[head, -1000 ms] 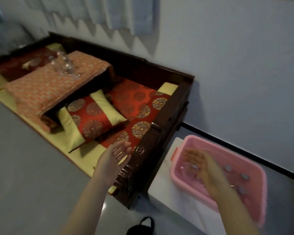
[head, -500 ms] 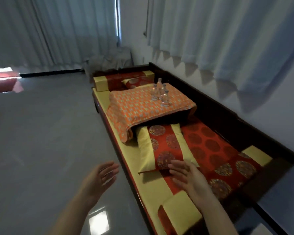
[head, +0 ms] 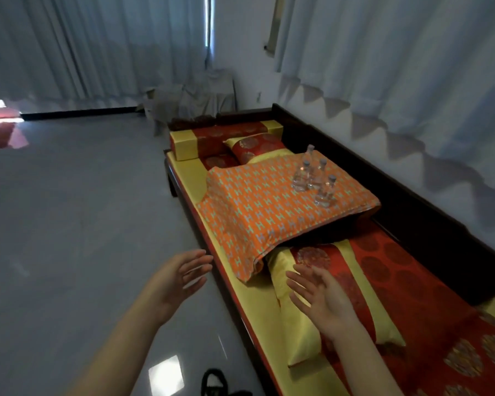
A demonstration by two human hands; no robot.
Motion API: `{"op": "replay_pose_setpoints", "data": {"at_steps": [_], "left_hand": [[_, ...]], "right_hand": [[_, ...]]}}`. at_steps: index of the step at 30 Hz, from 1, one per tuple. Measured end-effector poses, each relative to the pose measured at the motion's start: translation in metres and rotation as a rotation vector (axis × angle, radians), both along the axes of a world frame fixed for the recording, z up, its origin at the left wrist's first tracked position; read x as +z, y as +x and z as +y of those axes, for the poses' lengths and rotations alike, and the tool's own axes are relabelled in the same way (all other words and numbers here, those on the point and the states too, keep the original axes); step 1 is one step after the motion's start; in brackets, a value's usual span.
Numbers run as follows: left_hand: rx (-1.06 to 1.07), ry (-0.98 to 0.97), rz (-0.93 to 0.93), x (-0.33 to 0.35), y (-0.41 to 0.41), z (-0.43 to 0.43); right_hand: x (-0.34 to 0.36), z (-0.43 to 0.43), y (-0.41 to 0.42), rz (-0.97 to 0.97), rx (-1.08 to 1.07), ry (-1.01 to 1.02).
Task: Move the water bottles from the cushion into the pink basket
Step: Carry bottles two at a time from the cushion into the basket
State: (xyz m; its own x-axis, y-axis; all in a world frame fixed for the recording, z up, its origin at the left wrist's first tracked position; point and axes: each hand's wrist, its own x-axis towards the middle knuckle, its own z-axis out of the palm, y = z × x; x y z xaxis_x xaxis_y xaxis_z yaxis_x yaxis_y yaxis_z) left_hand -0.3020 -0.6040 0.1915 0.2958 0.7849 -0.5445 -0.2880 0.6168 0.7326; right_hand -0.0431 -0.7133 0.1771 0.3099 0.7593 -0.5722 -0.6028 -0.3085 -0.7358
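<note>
So the person was between trips, I'd say — both hands empty and heading back toward the bench. The left hand (head: 180, 277) hung over the grey floor with its fingers spread and loose, holding nothing. The right hand (head: 320, 298) was the same, open with the fingers fanned, hovering above the yellow-and-red satin pillow (head: 312, 281) at the near end of the long dark wooden daybed (head: 429, 224).

The clear plastic water bottles (head: 315, 175) were still well apart from both hands, up around 1 o'clock from where the hands were. I counted four of them, bunched close together on the orange patterned cushion (head: 269, 207), toward its far right corner. The one at the back was partly hidden by the others, so I wouldn't swear to more than that.

All of them stood upright, long axis vertical, caps pointing at the ceiling, bases on the fabric. None looked tipped.

The pink basket wasn't anywhere in sight from this angle.

Next move, as I read it: step or lean forward along the daybed, reach to that cluster, and close a hand round a bottle's body — maybe one in each hand. The soft cushion could let the neighbours wobble over, so a straight lift up seemed wise.
</note>
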Motion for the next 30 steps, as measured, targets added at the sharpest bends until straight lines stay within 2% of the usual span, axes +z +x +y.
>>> {"op": "replay_pose_setpoints", "data": {"at_steps": [6, 12, 17, 22, 25, 30], "left_hand": [[-0.037, 0.011, 0.042, -0.002, 0.029, 0.146], [-0.145, 0.055, 0.175, -0.005, 0.04, 0.298], [-0.273, 0.071, 0.189, -0.019, 0.075, 0.417], [-0.538, 0.11, 0.182, -0.032, 0.135, 0.526], [-0.705, 0.125, 0.192, -0.038, 0.185, 0.582], [-0.879, 0.22, 0.159, -0.047, 0.271, 0.615]], "right_hand": [[-0.031, 0.13, 0.032, -0.022, -0.049, -0.059], [-0.043, 0.255, 0.044, -0.055, -0.093, -0.172], [-0.048, 0.339, 0.071, -0.034, -0.203, -0.143], [-0.065, 0.397, 0.087, 0.041, -0.448, -0.12], [-0.069, 0.423, 0.102, 0.022, -0.614, -0.125], [-0.064, 0.454, 0.126, -0.074, -0.759, -0.206]]}}
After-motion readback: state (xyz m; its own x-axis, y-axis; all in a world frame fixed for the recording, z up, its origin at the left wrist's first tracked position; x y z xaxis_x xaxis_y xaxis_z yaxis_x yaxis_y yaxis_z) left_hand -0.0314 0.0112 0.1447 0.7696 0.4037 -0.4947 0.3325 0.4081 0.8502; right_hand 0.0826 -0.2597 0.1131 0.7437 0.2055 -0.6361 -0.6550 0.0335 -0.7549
